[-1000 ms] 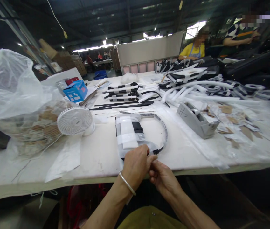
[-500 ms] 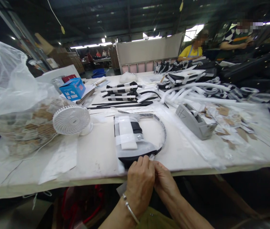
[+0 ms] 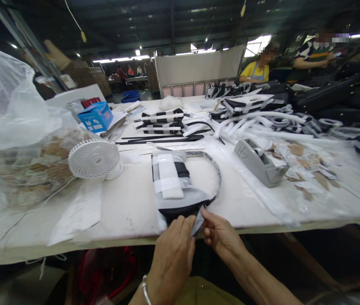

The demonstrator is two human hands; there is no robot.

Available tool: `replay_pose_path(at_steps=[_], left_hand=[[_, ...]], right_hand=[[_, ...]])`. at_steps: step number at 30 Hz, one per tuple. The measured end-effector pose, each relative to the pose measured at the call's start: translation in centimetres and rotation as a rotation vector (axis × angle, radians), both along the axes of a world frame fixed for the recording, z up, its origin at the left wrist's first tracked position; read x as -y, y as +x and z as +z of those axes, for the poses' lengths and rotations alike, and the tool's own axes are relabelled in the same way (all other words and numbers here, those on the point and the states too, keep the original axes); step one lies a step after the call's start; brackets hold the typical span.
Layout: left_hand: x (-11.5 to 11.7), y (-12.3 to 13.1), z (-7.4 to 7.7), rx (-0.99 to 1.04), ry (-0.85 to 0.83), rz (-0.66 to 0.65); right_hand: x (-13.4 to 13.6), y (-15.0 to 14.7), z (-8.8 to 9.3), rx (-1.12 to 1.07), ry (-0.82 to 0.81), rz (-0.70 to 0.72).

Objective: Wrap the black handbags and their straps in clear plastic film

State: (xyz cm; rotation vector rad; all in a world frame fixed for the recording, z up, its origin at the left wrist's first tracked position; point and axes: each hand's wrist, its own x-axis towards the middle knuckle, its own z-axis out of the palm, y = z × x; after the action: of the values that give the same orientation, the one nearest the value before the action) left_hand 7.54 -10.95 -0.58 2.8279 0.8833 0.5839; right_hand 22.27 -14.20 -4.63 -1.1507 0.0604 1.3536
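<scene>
Bag (image 3: 190,195) is seen in the head view laid flat on the worktop (image 3: 127,203), its lower end close to the front edge and its wrapped strap (image 3: 219,171) looped out to its right. Just below the bag's lower right corner, a grey film (image 3: 198,223) is pinched in the right hand (image 3: 221,235); the left hand (image 3: 175,250) is held against it with fingers drawn together, though whether a grip is taken there cannot be told. Should the film be tugged too hard, it might be torn; were it joined to the bag, the bag might be dragged over the edge.

Left of the bag, a fan (image 3: 94,159) and a sack (image 3: 23,169) are set; right of it, a dispenser (image 3: 259,166) and card scraps (image 3: 321,180). Beyond the bag, bundles (image 3: 163,116) are stacked, with white tubes (image 3: 272,114) heaped to its far right. Farther beyond it, the room is crossed by a partition (image 3: 199,67), and a person in yellow (image 3: 252,71) is seen.
</scene>
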Motion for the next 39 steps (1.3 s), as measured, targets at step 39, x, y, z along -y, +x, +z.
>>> replay_pose_path(at_steps=[39], left_hand=[[-2.4,3.9,-4.3,0.353,-1.256,0.104]], right_hand=[[3.8,19.2,6.7,1.235,-0.138,-0.248]])
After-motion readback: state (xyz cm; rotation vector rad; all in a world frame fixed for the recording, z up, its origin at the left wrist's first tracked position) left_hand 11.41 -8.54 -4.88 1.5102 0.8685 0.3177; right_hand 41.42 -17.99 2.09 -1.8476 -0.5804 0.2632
